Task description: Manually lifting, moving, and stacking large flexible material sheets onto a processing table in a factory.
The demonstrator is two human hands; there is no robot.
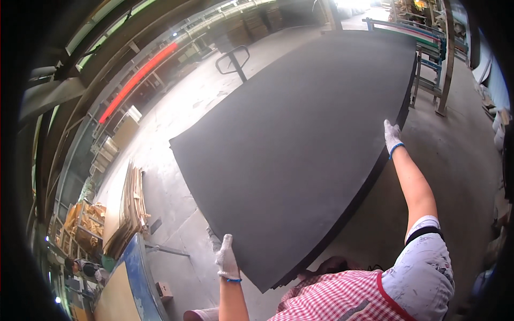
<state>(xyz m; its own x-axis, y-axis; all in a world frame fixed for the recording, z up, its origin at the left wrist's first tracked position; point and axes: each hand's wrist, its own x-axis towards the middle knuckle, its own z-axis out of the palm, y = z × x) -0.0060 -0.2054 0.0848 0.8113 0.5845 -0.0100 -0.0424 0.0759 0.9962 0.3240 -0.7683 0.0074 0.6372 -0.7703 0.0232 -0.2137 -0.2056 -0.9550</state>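
Note:
A large stack of dark grey-black sheets (pixel 300 134) spreads across the middle of the view, its layered edge showing along the near right side. My left hand (pixel 227 260), in a white knit glove with a blue cuff, grips the near left edge with the thumb up; its fingers are partly hidden beyond that edge. On the right edge, farther from me, my right hand (pixel 392 135) wears a matching glove and takes hold of the sheet's rim. Its fingers below the edge are hidden, and I cannot tell how many sheets either hand grips.
A looped metal handle (pixel 233 63) rises behind the stack. Leaning cardboard sheets (pixel 128 211) and a blue-edged table (pixel 140 278) stand at the left, with another person (pixel 88 267) beyond. A blue metal frame (pixel 431 64) and a post (pixel 447 59) are at the far right.

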